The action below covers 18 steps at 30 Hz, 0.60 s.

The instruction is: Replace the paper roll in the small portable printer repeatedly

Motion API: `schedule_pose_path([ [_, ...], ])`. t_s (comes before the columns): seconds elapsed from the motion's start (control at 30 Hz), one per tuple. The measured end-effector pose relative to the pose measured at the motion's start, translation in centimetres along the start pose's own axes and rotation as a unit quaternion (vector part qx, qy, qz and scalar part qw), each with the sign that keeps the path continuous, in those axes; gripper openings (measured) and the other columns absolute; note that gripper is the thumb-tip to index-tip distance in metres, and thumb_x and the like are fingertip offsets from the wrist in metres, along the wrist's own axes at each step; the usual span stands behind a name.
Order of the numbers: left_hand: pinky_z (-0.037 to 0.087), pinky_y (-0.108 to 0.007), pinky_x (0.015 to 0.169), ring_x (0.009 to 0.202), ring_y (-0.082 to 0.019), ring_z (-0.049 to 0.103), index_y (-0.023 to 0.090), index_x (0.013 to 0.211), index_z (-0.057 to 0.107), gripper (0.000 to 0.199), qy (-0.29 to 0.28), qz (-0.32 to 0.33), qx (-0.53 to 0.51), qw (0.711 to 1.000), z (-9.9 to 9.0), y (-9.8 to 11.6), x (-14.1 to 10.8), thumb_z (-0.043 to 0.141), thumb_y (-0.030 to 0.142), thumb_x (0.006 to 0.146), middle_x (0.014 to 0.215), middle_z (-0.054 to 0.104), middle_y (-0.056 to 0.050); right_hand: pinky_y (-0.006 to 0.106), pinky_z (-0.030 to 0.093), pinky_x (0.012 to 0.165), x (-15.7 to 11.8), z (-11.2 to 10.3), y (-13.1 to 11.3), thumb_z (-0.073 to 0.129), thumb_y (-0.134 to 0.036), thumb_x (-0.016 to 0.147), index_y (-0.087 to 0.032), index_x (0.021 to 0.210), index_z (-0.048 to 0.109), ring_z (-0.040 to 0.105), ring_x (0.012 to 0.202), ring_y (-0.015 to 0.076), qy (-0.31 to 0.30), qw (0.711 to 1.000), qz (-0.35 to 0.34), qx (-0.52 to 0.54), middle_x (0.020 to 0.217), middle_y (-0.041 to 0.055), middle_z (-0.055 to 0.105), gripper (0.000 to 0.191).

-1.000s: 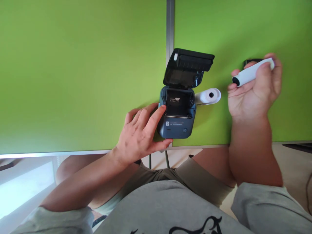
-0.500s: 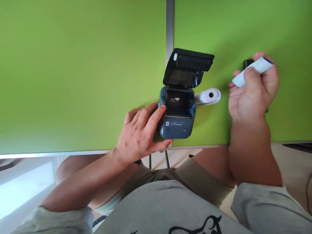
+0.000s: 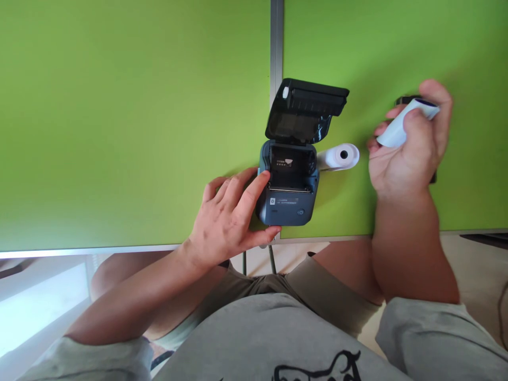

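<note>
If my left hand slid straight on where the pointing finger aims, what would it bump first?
The printer, I think: your left hand's pointing fingertip seems to touch its side edge. How deep it sits there is hard to tell.

Can make out a power symbol (image 3: 301, 212) on the body of the dark open device (image 3: 288, 212). Shows also there a small white square (image 3: 272, 201) with a dark rounded mark, beside lines of fine print (image 3: 287, 201) too small to read. Bears inside the compartment small white markings (image 3: 283, 163), likewise illegible. Carries on the grey shirt (image 3: 246, 338) black curling lettering (image 3: 317, 370), cut off at the lower edge and unreadable.
</note>
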<state>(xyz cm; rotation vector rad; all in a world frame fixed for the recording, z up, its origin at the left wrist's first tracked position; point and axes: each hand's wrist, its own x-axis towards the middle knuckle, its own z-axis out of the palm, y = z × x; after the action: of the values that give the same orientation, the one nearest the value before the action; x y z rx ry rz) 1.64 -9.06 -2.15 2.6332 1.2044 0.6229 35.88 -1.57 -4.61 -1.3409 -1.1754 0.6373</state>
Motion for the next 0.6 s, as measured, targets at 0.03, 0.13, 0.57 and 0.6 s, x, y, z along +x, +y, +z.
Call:
schedule_pose_path([
  [0.03, 0.042, -0.043, 0.104, 0.117, -0.03, 0.067, 0.01, 0.154, 0.039, 0.085, 0.0, 0.001, -0.001, 1.0, 0.0, 0.0, 0.0, 0.047, 0.074, 0.099, 0.138, 0.067, -0.022, 0.02, 0.031, 0.047, -0.1, 0.3, -0.2, 0.059, -0.042, 0.081, -0.035, 0.124, 0.05, 0.056, 0.065, 0.0116, 0.004, 1.0, -0.014, -0.001, 0.092, -0.0012, 0.059, 0.044],
  [0.13, 0.042, -0.043, 0.105, 0.117, -0.031, 0.067, 0.01, 0.155, 0.038, 0.085, 0.002, 0.003, -0.004, 1.0, 0.0, 0.0, 0.0, 0.047, 0.074, 0.099, 0.138, 0.067, -0.023, 0.018, 0.028, 0.045, -0.3, 1.2, -1.0, 0.057, -0.031, 0.076, -0.034, 0.116, 0.046, 0.053, 0.059, 0.0097, 0.023, 0.999, -0.03, 0.036, 0.086, -0.0044, 0.057, 0.042],
  [0.57, 0.042, -0.043, 0.104, 0.115, -0.031, 0.067, 0.008, 0.152, 0.041, 0.085, 0.008, 0.005, -0.001, 1.0, 0.1, 0.0, 0.0, 0.047, 0.074, 0.099, 0.137, 0.067, -0.023, 0.025, 0.047, 0.06, 0.2, 0.9, -0.3, 0.076, -0.048, 0.088, -0.036, 0.133, 0.06, 0.07, 0.091, 0.015, 0.052, 0.98, -0.187, 0.039, 0.115, 0.0036, 0.061, 0.049],
  [0.6, 0.042, -0.043, 0.104, 0.116, -0.031, 0.067, 0.008, 0.152, 0.041, 0.085, 0.008, 0.005, -0.002, 1.0, 0.1, 0.0, 0.0, 0.048, 0.074, 0.099, 0.137, 0.067, -0.023, 0.028, 0.05, 0.067, -0.1, 1.0, -1.0, 0.077, -0.05, 0.088, -0.035, 0.131, 0.06, 0.07, 0.099, 0.017, 0.059, 0.972, -0.226, 0.016, 0.12, 0.0035, 0.059, 0.049],
])
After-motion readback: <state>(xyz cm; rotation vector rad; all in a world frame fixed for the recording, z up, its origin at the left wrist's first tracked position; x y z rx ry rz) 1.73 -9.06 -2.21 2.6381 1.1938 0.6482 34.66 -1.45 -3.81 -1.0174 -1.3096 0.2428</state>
